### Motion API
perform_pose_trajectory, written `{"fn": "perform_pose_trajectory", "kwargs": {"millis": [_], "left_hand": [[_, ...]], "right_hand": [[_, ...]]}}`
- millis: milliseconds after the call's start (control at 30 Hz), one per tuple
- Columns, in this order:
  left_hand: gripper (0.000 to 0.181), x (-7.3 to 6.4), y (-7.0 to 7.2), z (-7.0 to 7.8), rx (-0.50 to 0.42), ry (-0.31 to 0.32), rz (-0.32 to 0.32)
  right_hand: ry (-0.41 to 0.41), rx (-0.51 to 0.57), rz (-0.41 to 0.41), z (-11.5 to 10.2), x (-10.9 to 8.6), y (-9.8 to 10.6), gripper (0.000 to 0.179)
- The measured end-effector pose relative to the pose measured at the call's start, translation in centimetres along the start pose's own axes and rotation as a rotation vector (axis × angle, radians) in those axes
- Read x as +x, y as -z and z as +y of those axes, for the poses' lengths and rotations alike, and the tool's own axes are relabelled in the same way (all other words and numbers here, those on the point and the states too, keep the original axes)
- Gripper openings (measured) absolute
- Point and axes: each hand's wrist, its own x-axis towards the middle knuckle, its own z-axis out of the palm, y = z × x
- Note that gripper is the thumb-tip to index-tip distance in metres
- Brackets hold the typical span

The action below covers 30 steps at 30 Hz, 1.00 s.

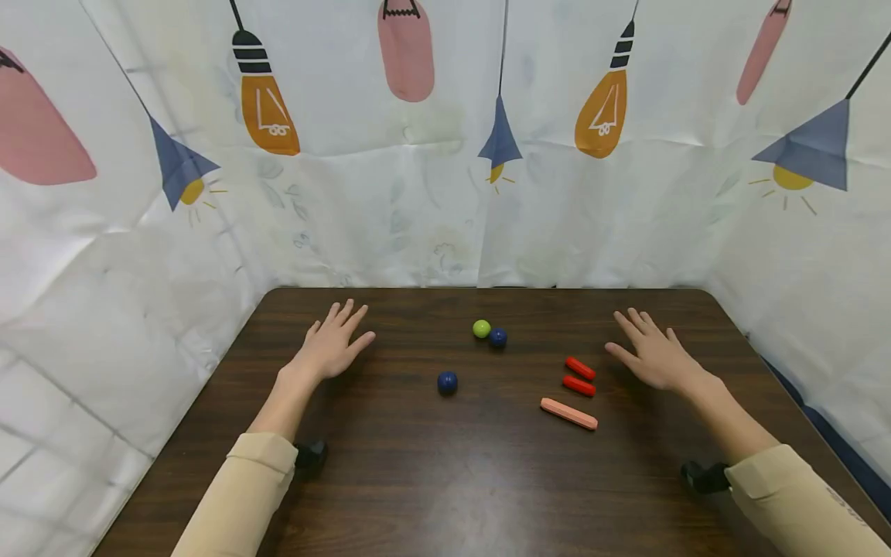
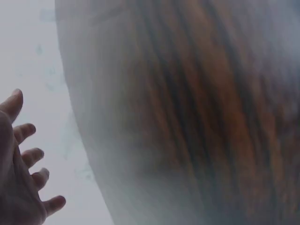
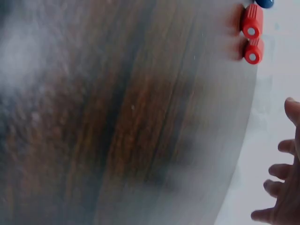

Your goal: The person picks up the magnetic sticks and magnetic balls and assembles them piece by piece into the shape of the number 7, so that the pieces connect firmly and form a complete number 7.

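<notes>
Near the right grip (image 1: 653, 356) — red sticks (image 1: 579, 386).

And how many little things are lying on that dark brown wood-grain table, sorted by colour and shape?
Glossy round lime-green ball: 1
Glossy round dark-blue balls: 2
Short red cylindrical rods: 2
Longer pale-orange ridged stick: 1
Total: 6

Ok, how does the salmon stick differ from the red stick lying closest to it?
The salmon stick is pale orange-pink, while the red stick is bright red. The salmon stick is also clearly longer than the red stick. In the head view, the salmon stick lies lower in the picture than the red stick. Both lie flat on the dark tabletop at a similar slant.
</notes>
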Motion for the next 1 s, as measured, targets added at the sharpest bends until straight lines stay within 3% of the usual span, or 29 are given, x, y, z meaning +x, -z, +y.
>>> {"fn": "perform_pose_trajectory", "kwargs": {"millis": [200,567,1000], "left_hand": [[0.071,-0.3,-0.2,2.2,-0.094,-0.105,0.025],[0.068,-1.3,-1.4,6.0,-0.313,-0.249,-0.041],[0.06,-1.7,-3.9,10.9,-0.435,-0.435,-0.248]], "right_hand": [[0.041,0.027,0.029,-1.3,-0.1,-0.3,0.074],[0.115,0.063,0.053,-3.0,0.1,-1.1,0.057],[0.18,0.101,0.051,-3.9,0.6,-1.8,0.042]]}}
